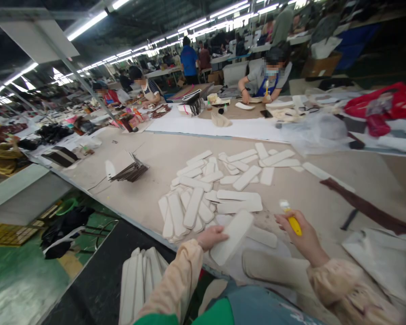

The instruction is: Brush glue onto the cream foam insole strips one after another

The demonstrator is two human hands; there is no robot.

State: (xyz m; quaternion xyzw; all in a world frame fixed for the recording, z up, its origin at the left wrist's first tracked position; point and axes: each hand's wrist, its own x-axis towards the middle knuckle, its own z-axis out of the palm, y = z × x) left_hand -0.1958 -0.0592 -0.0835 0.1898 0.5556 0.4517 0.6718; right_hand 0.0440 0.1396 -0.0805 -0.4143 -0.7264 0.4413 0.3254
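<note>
My left hand [212,237] grips the lower left edge of a white rounded strip [233,237], tilted above the table's near side. In my right hand [302,234] is a small paintbrush with a yellow handle [294,224]; its pale bristles [284,204] point away from me. Just beyond my left hand lies a loose heap of similar white strips [193,207], several of them overlapping. Between my hands and body rests a stack of beige strips [274,266], partly hidden by my right sleeve. More white strips [138,280] stand in a row at the lower left.
A bundle of thin dark pieces [130,171] sits on the table [162,149] at the left. Dark brown material [368,203] and clear plastic [314,131] lie to the right. Across the table a co-worker [267,76] in a blue apron sits working.
</note>
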